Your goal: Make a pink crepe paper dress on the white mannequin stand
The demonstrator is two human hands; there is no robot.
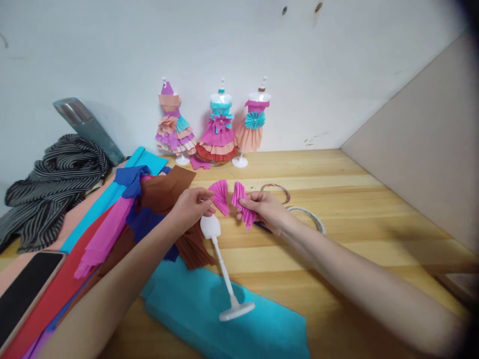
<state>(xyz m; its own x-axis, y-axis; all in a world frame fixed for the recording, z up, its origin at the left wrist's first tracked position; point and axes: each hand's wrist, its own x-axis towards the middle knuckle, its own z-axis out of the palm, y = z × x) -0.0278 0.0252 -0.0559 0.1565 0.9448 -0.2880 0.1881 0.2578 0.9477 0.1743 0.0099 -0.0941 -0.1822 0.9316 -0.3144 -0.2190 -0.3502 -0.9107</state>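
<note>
One pleated pink strip (237, 193) is pinched between thumb and fingers of the right hand (264, 209), toward the back edge of the table (374, 239). Just beside it, a pleated pink fan (220, 197) is met by the left hand (192, 207), whose fingers are curled; whether anything is grasped by them cannot be told. Below those fingers, one bare white mannequin (210, 227) is seen tilted, its round base over a teal sheet (179, 299) toward the near edge. Three dressed mannequins (219, 124) are lined up along the back edge. Two rings (286, 192) are partly hidden by the right hand and forearm; any print on them is too small to be read. Toward the left edge are seen a pile of coloured sheets (112, 219), one striped cloth (56, 184) and one tilted bottle (88, 127). One dark-screened phone (30, 289) is placed toward the near left corner.
</note>
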